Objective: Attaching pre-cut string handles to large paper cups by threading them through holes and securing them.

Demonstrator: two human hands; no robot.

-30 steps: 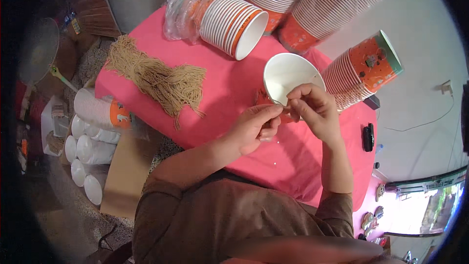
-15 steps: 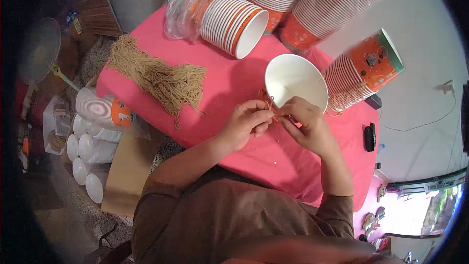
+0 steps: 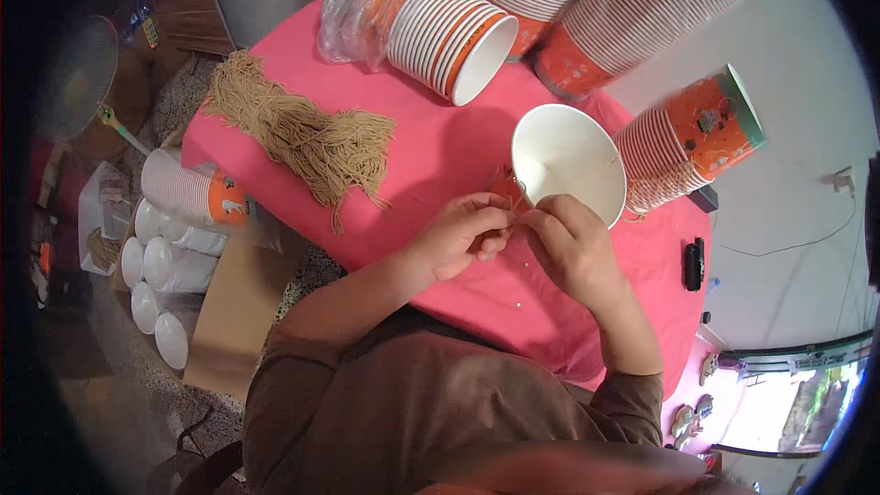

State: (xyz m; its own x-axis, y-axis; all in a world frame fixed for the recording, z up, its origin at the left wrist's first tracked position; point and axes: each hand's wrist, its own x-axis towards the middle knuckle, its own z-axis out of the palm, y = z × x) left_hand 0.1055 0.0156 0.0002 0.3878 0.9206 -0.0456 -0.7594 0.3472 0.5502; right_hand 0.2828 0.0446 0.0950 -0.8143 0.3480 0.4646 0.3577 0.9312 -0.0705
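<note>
A large paper bucket (image 3: pixel 570 158), white inside and orange outside, lies tilted on the pink-covered table with its mouth toward me. At its near left rim, my left hand (image 3: pixel 469 236) is closed in a pinch on a thin tan cord (image 3: pixel 520 191). Fingertip to fingertip with it, my right hand (image 3: pixel 576 246) also pinches the cord, its back covering part of the bucket's lower rim. The fingers hide most of the cord between them. Left of the hands lies a thick bundle of tan cords (image 3: pixel 307 139).
Nested buckets (image 3: pixel 449 41) lie partly wrapped in plastic, with taller stacks (image 3: pixel 632 14) behind. At the right stands a leaning bucket stack (image 3: pixel 706 128) with cords along its rims. A black object (image 3: pixel 693 264) sits near the right table edge. A carton (image 3: pixel 243 312) of white-bottomed stacks stands lower left.
Both hands stay pinched together at the rim; the right fingers have drawn closer to the left fingertips. The view has shifted slightly, moving the bucket a little right in the picture.
</note>
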